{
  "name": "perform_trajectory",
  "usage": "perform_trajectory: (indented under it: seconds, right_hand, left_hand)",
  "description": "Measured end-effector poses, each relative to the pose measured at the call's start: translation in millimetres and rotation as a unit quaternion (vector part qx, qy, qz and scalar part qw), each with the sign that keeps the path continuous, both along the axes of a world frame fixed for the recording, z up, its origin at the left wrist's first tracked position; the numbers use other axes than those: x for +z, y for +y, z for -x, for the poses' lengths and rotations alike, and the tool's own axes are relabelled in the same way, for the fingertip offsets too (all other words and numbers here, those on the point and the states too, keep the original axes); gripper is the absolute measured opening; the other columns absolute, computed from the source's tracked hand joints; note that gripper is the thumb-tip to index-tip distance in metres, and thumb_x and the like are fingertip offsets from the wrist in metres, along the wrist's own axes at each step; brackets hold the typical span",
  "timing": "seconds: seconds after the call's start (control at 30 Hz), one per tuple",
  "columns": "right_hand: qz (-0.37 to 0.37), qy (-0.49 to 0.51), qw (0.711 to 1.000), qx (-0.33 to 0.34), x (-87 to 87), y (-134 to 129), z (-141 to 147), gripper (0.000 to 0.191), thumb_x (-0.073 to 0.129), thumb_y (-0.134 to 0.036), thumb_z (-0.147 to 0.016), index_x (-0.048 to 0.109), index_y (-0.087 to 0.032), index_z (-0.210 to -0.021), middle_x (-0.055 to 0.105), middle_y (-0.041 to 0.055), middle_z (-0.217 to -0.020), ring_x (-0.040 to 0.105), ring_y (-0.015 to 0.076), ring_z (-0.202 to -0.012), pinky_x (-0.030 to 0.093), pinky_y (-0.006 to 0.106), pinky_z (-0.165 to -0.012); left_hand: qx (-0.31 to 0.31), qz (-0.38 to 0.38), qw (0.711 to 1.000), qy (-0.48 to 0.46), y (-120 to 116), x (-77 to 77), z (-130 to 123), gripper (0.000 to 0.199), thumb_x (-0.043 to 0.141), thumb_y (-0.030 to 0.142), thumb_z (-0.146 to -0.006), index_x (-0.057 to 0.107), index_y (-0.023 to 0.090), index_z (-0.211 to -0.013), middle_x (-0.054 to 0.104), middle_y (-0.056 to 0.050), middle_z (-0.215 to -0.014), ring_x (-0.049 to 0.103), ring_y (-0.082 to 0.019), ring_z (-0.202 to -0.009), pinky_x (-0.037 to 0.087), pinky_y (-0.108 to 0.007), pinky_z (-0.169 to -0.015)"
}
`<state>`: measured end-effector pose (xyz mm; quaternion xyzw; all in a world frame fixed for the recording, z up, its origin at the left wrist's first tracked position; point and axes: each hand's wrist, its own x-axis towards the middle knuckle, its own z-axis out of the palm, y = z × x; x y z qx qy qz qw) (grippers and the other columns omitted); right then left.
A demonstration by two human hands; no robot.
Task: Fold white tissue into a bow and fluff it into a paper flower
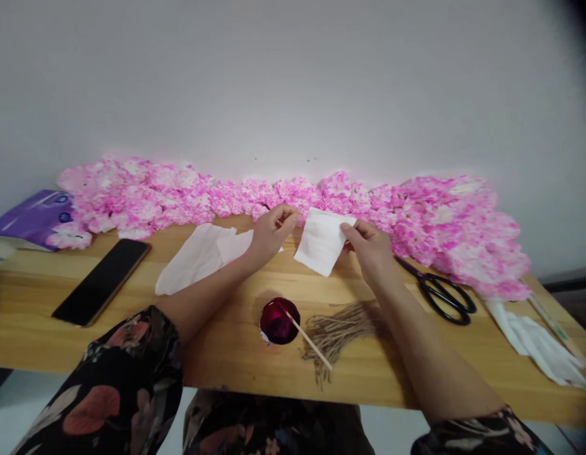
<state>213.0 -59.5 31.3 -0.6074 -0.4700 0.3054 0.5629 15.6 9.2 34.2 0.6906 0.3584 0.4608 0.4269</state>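
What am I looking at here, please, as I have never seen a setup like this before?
There is no machine here: a person works with two bare hands, and the single picture comes from a camera on their head, looking forward and down. The right hand holds a white square of thin material. The left hand is beside it, fingertips close together; whether they pinch anything is too small to tell.

On the wooden table, pink-and-white flowers line the back. Nearer the person are a small container of dark red contents, a thin stick poking out of it, and brown strands. White sheets and a phone lie to the left, black scissors to the right.
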Motion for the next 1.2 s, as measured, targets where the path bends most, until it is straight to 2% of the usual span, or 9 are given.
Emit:
perform_trajectory:
  seconds: [0.13, 0.27, 0.4, 0.47, 0.57, 0.67, 0.8, 0.97, 1.2]
  right_hand:
    - [-0.055, -0.034, 0.998, -0.024, 8.7, -8.0, 4.8, 0.031, 0.062, -0.044, -0.083, 0.056, -0.022, -0.062, 0.053, -0.0035, -0.053, 0.049, 0.0136, -0.048, 0.042, 0.027, -0.051]
    - [-0.062, -0.088, 0.992, 0.070, 16.8, -18.4, 19.8, 0.032, 0.053, -0.048, -0.089, 0.066, -0.021, -0.075, 0.064, 0.0001, -0.066, 0.059, 0.0163, -0.062, 0.049, 0.030, -0.064]
    - [-0.073, -0.098, 0.980, 0.155, 21.2, -23.5, 27.0, 0.040, 0.045, -0.050, -0.093, 0.068, -0.021, -0.109, 0.071, 0.0062, -0.099, 0.065, 0.0191, -0.081, 0.052, 0.035, -0.076]
    - [-0.094, -0.086, 0.985, 0.113, 21.5, -21.9, 22.5, 0.039, 0.049, -0.050, -0.092, 0.066, -0.022, -0.112, 0.071, 0.0068, -0.100, 0.065, 0.0198, -0.083, 0.053, 0.034, -0.073]
    - [-0.105, -0.069, 0.992, -0.013, 19.5, -15.0, 7.7, 0.040, 0.055, -0.051, -0.088, 0.066, -0.023, -0.114, 0.070, 0.0074, -0.105, 0.064, 0.0219, -0.095, 0.053, 0.035, -0.079]
    - [-0.049, -0.043, 0.998, 0.006, 14.5, -7.7, -5.4, 0.045, 0.050, -0.057, -0.088, 0.066, -0.024, -0.115, 0.068, 0.0078, -0.114, 0.061, 0.0239, -0.106, 0.050, 0.039, -0.089]
    - [0.017, 0.000, 0.994, 0.109, 9.0, -5.3, -4.0, 0.039, 0.059, -0.055, -0.082, 0.070, -0.023, -0.101, 0.071, 0.0061, -0.100, 0.064, 0.0250, -0.095, 0.051, 0.040, -0.084]
    - [-0.027, 0.021, 0.996, 0.082, 14.7, -10.4, 8.3, 0.027, 0.071, -0.042, -0.073, 0.068, -0.021, -0.090, 0.070, 0.0016, -0.087, 0.062, 0.0200, -0.080, 0.049, 0.032, -0.073]
    - [-0.058, -0.094, 0.993, 0.031, 22.9, -15.6, 1.3, 0.027, 0.063, -0.048, -0.080, 0.069, -0.022, -0.074, 0.065, -0.0001, -0.072, 0.058, 0.0191, -0.071, 0.045, 0.030, -0.065]
  left_hand:
    - [-0.140, -0.004, 0.990, 0.030, -17.1, 20.1, -6.4, 0.021, 0.060, 0.032, -0.083, 0.068, 0.017, -0.094, 0.070, -0.006, -0.096, 0.062, -0.015, -0.086, 0.047, -0.028, -0.080]
    - [-0.244, 0.085, 0.965, -0.043, -23.6, 19.3, -14.2, 0.045, 0.071, 0.029, -0.074, 0.060, 0.019, -0.117, 0.066, -0.008, -0.116, 0.061, -0.020, -0.103, 0.047, -0.032, -0.089]
    - [-0.186, 0.157, 0.963, -0.119, -18.5, 10.5, -14.1, 0.038, 0.073, 0.033, -0.073, 0.062, 0.014, -0.104, 0.069, -0.007, -0.097, 0.064, -0.018, -0.088, 0.050, -0.028, -0.076]
    - [-0.148, 0.182, 0.963, -0.130, -15.2, 8.9, -12.2, 0.035, 0.070, 0.037, -0.074, 0.063, 0.013, -0.099, 0.070, -0.005, -0.085, 0.063, -0.015, -0.072, 0.049, -0.025, -0.064]
    - [-0.133, 0.201, 0.960, -0.141, -12.9, 11.3, -10.4, 0.038, 0.071, 0.039, -0.072, 0.065, 0.013, -0.099, 0.070, -0.004, -0.077, 0.060, -0.013, -0.060, 0.046, -0.023, -0.054]
    - [-0.137, 0.205, 0.957, -0.154, -13.8, 14.5, -10.1, 0.041, 0.073, 0.040, -0.070, 0.066, 0.013, -0.099, 0.072, -0.005, -0.079, 0.062, -0.014, -0.063, 0.048, -0.024, -0.055]
    - [-0.164, 0.202, 0.956, -0.133, -15.9, 13.6, -9.8, 0.040, 0.073, 0.042, -0.070, 0.065, 0.012, -0.095, 0.072, -0.006, -0.078, 0.063, -0.014, -0.063, 0.047, -0.023, -0.054]
    - [-0.190, 0.203, 0.951, -0.131, -15.7, 14.4, -10.0, 0.041, 0.076, 0.039, -0.068, 0.063, 0.012, -0.095, 0.071, -0.005, -0.083, 0.065, -0.015, -0.070, 0.050, -0.024, -0.062]
    - [-0.132, 0.119, 0.978, -0.106, -10.8, 24.8, -7.1, 0.025, 0.068, 0.037, -0.075, 0.063, 0.014, -0.083, 0.062, 0.000, -0.066, 0.056, -0.009, -0.060, 0.045, -0.022, -0.058]
